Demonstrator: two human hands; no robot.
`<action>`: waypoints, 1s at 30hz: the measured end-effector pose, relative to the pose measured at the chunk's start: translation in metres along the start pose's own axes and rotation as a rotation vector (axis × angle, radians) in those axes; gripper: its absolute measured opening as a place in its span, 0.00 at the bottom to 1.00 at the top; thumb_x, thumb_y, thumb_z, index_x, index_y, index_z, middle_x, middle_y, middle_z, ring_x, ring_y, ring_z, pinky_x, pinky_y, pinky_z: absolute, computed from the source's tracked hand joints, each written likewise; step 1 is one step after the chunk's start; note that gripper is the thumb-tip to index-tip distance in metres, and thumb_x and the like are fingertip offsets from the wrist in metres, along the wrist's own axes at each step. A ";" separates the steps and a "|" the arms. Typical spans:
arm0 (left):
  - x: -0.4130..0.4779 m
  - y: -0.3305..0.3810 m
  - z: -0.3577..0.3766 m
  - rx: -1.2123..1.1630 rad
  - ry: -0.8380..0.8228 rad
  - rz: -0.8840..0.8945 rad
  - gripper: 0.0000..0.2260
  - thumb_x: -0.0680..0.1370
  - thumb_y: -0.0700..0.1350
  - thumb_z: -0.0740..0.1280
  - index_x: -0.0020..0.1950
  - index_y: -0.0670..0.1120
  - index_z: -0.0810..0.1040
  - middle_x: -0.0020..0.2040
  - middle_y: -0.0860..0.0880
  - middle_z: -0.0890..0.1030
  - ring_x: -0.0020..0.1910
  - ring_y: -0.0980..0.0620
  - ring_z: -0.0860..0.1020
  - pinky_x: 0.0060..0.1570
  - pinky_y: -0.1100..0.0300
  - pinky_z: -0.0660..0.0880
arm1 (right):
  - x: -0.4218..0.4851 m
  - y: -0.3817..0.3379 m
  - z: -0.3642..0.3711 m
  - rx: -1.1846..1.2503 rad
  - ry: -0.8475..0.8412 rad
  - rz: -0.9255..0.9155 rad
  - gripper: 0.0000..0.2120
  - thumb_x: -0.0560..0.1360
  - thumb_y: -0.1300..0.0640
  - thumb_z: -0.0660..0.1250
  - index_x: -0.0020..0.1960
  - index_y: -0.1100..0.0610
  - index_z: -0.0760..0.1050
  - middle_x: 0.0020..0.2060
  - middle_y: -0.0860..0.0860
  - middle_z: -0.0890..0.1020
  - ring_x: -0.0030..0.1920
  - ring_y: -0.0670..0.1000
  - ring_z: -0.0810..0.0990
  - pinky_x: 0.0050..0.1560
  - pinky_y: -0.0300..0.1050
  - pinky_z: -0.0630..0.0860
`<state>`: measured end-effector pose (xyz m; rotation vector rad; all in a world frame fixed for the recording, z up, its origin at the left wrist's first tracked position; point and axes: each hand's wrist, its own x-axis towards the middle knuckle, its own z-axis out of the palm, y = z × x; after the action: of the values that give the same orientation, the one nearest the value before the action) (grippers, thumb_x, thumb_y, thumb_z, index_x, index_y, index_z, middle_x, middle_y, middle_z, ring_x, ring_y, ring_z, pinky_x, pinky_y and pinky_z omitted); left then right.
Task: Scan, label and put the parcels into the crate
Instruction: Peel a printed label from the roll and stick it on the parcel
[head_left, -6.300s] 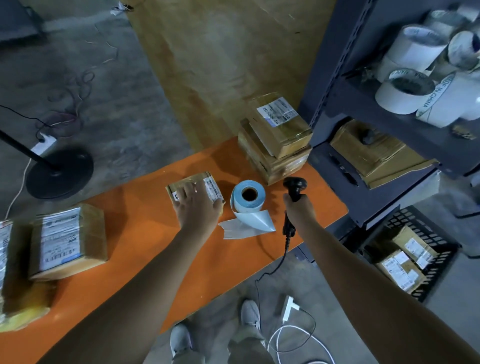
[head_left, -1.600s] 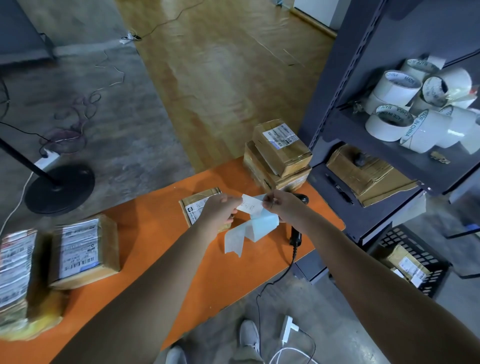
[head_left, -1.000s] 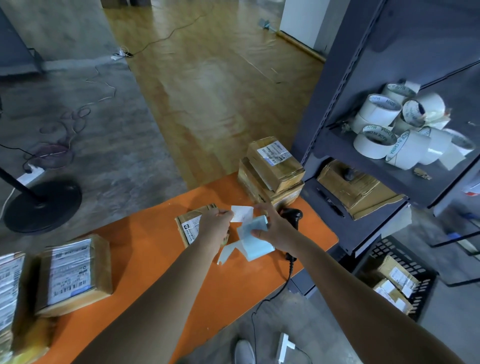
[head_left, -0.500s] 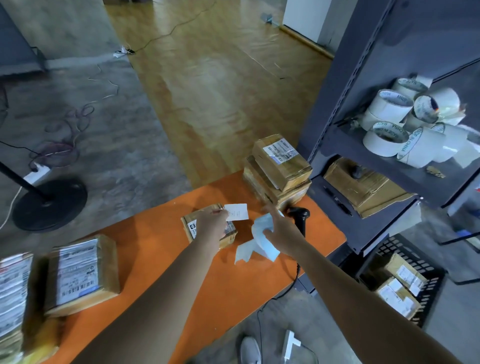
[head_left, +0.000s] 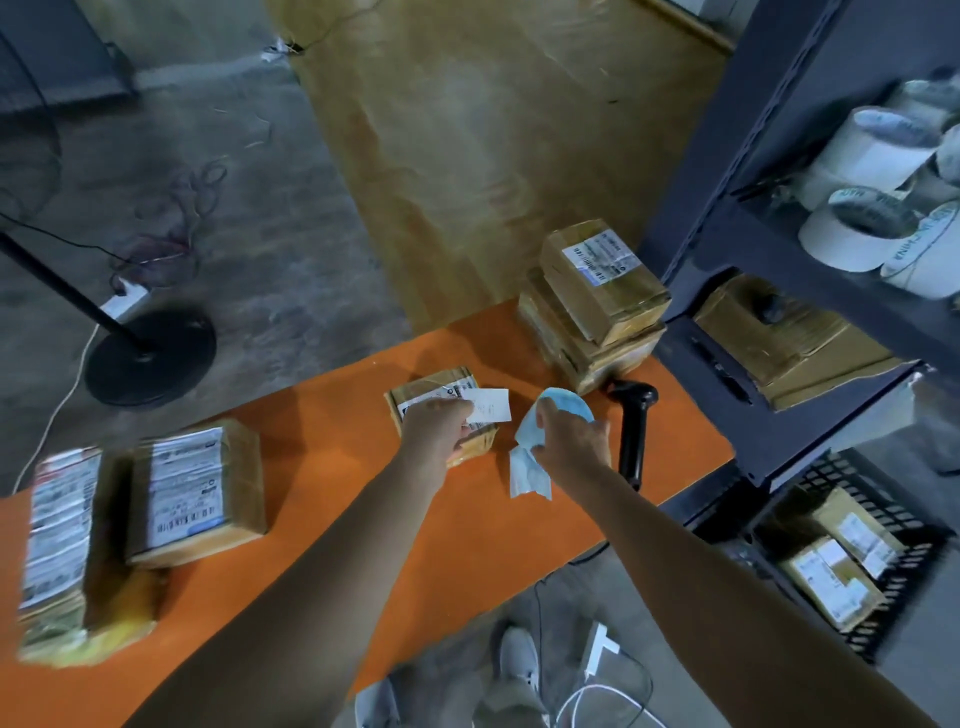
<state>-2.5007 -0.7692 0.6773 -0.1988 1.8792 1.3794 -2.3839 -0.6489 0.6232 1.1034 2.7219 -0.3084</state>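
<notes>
The left hand (head_left: 436, 426) hovers over a small parcel (head_left: 415, 389) that lies flat near the middle of the orange worktop (head_left: 322, 431); its grip is clamped, thumb against fingertips, on a white label (head_left: 491, 404) that juts out toward 3 o'clock, past the parcel's right edge; whether the label touches the parcel cannot be told. Just beside it at 3 o'clock the right hand (head_left: 571, 441) has its grip closed round a pale blue label roll (head_left: 563, 404), with a loose backing strip (head_left: 527, 475) trailing from the hand toward 7 o'clock onto the worktop. A black scanner (head_left: 634, 431) lies on the worktop just at 3 o'clock of the right hand, its head pointing to 12 o'clock, close to a stack of parcels (head_left: 597, 306) at the worktop's far right corner. Two larger parcels (head_left: 197, 493) lie at 9 o'clock on the worktop's left end, blurred. The black crate (head_left: 906, 566) stands on the floor at 4 o'clock, beneath a dark shelf unit (head_left: 727, 249), with labelled boxes (head_left: 831, 577) inside it; white tape rolls (head_left: 872, 156) sit on an upper shelf at 2 o'clock; a round black stand base (head_left: 150, 356) rests on the floor at 10 o'clock.
</notes>
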 end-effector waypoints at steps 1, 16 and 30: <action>-0.001 -0.001 -0.002 -0.001 -0.002 -0.003 0.04 0.77 0.40 0.67 0.43 0.47 0.77 0.39 0.50 0.78 0.37 0.56 0.77 0.32 0.61 0.70 | 0.000 0.001 0.000 0.010 -0.006 -0.005 0.16 0.76 0.50 0.67 0.60 0.51 0.65 0.46 0.50 0.82 0.48 0.53 0.80 0.53 0.51 0.66; -0.010 0.003 -0.026 -0.103 0.029 -0.051 0.03 0.77 0.41 0.67 0.44 0.46 0.76 0.36 0.50 0.76 0.29 0.58 0.75 0.30 0.63 0.68 | 0.002 -0.026 -0.041 0.998 -0.117 -0.022 0.10 0.79 0.47 0.65 0.45 0.52 0.78 0.40 0.49 0.83 0.41 0.50 0.80 0.45 0.48 0.78; -0.008 -0.001 -0.050 -0.112 0.035 -0.041 0.03 0.77 0.41 0.66 0.43 0.44 0.78 0.36 0.49 0.77 0.30 0.55 0.74 0.33 0.61 0.69 | 0.011 -0.055 -0.039 1.080 -0.229 0.021 0.04 0.77 0.53 0.68 0.46 0.53 0.79 0.40 0.51 0.83 0.41 0.47 0.81 0.46 0.42 0.82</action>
<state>-2.5198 -0.8155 0.6870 -0.3178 1.8169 1.4627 -2.4336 -0.6699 0.6641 1.1464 2.2572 -1.8928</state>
